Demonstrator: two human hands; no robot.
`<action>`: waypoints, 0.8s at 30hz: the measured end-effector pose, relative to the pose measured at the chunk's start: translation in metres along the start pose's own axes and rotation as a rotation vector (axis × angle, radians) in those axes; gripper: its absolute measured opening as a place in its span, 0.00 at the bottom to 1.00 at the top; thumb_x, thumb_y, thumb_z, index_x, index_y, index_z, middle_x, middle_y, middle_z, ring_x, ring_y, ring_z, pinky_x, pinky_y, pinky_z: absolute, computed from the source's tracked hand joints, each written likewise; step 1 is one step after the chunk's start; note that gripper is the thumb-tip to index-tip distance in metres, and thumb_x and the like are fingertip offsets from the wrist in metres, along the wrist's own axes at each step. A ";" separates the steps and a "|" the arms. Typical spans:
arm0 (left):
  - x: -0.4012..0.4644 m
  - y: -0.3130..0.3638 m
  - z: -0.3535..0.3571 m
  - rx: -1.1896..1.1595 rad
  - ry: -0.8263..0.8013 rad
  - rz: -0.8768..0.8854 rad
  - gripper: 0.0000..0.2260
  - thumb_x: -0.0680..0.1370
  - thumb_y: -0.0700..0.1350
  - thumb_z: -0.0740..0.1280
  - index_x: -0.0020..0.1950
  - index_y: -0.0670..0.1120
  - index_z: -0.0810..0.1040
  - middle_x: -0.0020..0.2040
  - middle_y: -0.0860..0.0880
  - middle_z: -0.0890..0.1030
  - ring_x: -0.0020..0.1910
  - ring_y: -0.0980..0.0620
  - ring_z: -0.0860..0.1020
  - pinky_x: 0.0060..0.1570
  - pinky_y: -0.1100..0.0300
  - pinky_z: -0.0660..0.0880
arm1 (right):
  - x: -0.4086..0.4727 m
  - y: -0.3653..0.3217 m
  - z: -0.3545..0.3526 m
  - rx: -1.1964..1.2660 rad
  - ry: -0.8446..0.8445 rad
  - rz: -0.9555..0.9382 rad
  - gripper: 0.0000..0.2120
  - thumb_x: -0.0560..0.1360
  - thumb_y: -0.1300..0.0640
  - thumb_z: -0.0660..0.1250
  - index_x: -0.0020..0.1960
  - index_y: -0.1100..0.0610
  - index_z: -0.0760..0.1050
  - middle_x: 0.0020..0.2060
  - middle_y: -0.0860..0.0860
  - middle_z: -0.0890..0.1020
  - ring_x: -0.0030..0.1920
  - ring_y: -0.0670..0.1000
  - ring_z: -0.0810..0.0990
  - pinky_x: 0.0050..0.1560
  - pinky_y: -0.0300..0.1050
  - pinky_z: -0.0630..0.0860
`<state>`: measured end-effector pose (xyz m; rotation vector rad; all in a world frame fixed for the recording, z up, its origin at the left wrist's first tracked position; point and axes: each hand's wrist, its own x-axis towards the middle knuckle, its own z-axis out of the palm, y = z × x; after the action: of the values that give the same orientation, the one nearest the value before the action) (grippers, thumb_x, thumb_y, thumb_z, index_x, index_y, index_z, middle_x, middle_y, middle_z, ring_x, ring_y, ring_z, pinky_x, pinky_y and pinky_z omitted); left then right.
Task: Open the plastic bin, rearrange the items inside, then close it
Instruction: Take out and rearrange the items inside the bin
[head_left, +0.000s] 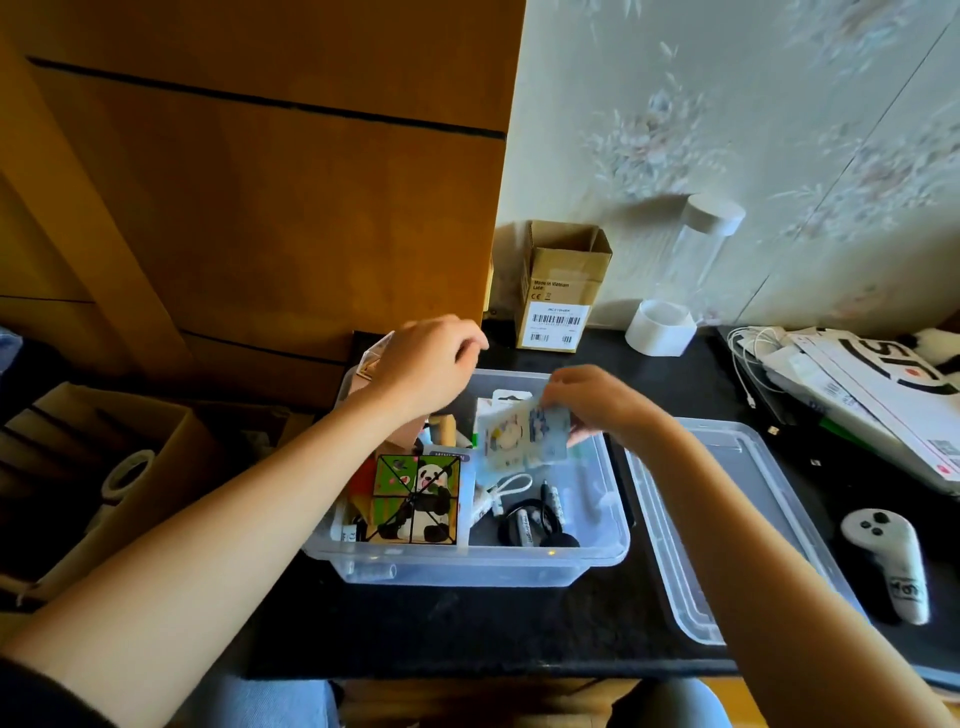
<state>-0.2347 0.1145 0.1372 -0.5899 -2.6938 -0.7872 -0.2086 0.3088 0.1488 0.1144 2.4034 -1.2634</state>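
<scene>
two hands over the open plastic bin (597, 525) on the table (467, 634): right hand (597, 402) pinches a thin, light, bendy blister pack (519, 436) by its edge, best held there, left hand (423, 361) loosely curled just beyond, apparently empty, lid (727, 519) set off to the right.

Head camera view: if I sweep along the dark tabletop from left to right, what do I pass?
Panda box inside the clear plastic bin → black cable coil in the same bin → the bin's lid lying flat on the table → white handheld controller.
</scene>
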 end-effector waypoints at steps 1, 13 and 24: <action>0.001 -0.002 -0.005 -0.069 0.054 -0.039 0.10 0.81 0.43 0.59 0.55 0.47 0.80 0.52 0.50 0.80 0.42 0.58 0.76 0.35 0.65 0.70 | -0.003 -0.004 -0.006 0.083 0.025 -0.044 0.09 0.78 0.61 0.60 0.39 0.59 0.70 0.41 0.58 0.81 0.39 0.53 0.81 0.36 0.41 0.81; -0.044 -0.034 -0.030 -0.110 0.134 -0.161 0.10 0.80 0.40 0.61 0.54 0.43 0.81 0.60 0.46 0.75 0.60 0.50 0.73 0.58 0.57 0.71 | 0.007 -0.022 0.086 -0.401 0.001 -0.384 0.14 0.73 0.53 0.70 0.34 0.53 0.68 0.32 0.46 0.76 0.32 0.46 0.73 0.28 0.34 0.68; -0.051 0.010 -0.012 -0.050 -0.067 0.270 0.09 0.78 0.38 0.63 0.52 0.45 0.82 0.51 0.49 0.81 0.39 0.65 0.73 0.41 0.67 0.70 | 0.033 0.035 0.032 -0.502 0.075 0.026 0.08 0.75 0.60 0.63 0.43 0.64 0.77 0.33 0.55 0.80 0.32 0.51 0.77 0.38 0.44 0.79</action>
<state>-0.1832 0.0994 0.1328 -0.9830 -2.5828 -0.7740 -0.2189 0.3001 0.0930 0.0433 2.6928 -0.6225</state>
